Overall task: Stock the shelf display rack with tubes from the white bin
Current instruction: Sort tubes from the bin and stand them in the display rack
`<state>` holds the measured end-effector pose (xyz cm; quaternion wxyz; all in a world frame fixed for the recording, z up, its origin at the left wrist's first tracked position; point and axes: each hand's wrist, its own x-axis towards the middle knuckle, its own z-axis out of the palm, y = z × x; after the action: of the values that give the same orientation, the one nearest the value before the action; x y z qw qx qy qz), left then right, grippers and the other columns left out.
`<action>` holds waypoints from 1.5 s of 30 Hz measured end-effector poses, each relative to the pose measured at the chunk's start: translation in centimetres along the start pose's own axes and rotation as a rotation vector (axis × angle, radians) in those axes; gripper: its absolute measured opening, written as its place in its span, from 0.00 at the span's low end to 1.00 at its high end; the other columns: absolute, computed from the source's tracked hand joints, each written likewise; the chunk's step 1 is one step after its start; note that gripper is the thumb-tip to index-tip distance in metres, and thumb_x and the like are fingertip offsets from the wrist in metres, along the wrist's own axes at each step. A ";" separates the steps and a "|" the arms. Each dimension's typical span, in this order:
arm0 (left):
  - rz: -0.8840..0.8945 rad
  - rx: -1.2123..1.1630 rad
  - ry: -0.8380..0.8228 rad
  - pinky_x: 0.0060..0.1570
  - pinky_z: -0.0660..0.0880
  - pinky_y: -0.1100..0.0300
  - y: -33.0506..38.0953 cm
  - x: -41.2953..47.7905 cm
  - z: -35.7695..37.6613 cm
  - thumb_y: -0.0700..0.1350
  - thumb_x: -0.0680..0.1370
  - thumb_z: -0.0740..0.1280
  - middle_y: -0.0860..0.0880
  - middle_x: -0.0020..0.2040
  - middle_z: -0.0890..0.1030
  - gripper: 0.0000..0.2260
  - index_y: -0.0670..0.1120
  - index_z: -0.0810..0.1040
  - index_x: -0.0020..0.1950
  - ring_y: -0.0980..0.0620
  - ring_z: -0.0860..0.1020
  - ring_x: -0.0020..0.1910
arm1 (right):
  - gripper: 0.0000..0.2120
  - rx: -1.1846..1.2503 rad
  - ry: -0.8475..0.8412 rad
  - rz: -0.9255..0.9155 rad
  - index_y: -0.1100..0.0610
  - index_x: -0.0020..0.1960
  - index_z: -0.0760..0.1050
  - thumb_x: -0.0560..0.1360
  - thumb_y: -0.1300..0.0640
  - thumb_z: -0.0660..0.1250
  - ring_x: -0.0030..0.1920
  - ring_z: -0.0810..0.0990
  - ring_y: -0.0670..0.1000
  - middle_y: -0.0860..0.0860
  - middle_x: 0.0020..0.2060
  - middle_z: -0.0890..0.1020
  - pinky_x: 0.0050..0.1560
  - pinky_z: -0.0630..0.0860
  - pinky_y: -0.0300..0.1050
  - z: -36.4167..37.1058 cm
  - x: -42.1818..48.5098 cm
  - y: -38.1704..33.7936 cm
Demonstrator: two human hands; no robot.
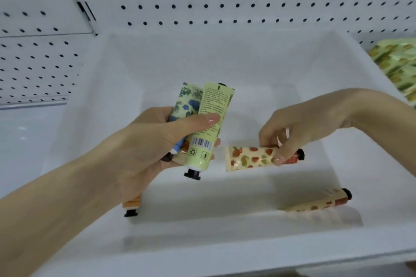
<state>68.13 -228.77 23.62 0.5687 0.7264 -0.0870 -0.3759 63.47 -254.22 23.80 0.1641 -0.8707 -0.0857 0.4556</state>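
Strawberry-print tube [249,158], cream with a black cap, sits low in the white bin [225,258], pinched near its cap by the right hand [304,126] at its 1 o'clock, while at 9 o'clock the left hand [153,141] grips a bundle of tubes [207,128].

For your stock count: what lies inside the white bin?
Lying in the white bin: a cream tube and an orange tube, mostly hidden under the left hand, which grips other tubes. The right hand pinches a strawberry-print tube.
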 end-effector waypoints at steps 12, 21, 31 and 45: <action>-0.082 -0.217 0.069 0.44 0.81 0.53 2.3 -1.6 2.5 0.47 0.64 0.72 0.44 0.44 0.86 0.18 0.41 0.80 0.51 0.48 0.85 0.43 | 0.10 0.534 0.362 -0.051 0.57 0.51 0.75 0.73 0.56 0.71 0.33 0.78 0.44 0.46 0.32 0.82 0.36 0.75 0.36 -1.5 -2.5 -2.2; 0.008 -0.406 0.164 0.18 0.74 0.60 10.9 -0.3 10.6 0.48 0.73 0.67 0.43 0.28 0.82 0.12 0.38 0.75 0.46 0.51 0.81 0.23 | 0.09 0.588 0.850 -0.257 0.57 0.50 0.78 0.74 0.52 0.67 0.34 0.81 0.47 0.50 0.37 0.85 0.35 0.77 0.36 -1.1 -16.0 1.5; 0.381 -0.243 0.222 0.45 0.71 0.65 12.7 2.2 32.7 0.39 0.83 0.51 0.27 0.61 0.74 0.18 0.39 0.61 0.32 0.52 0.80 0.55 | 0.09 0.745 1.039 -0.307 0.55 0.51 0.76 0.71 0.60 0.70 0.36 0.83 0.50 0.54 0.39 0.85 0.37 0.78 0.36 3.6 -27.6 17.3; 0.192 -0.370 0.178 0.40 0.82 0.56 4.3 3.4 50.1 0.42 0.76 0.67 0.47 0.47 0.86 0.09 0.48 0.78 0.55 0.49 0.84 0.45 | 0.11 0.321 1.348 0.063 0.53 0.39 0.73 0.67 0.54 0.76 0.36 0.83 0.50 0.52 0.35 0.83 0.42 0.80 0.46 8.2 -30.8 35.3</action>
<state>39.48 -270.26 22.34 0.7310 0.6283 -0.0346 -0.2641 39.17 -294.57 30.21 0.2948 -0.9308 0.1288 -0.1734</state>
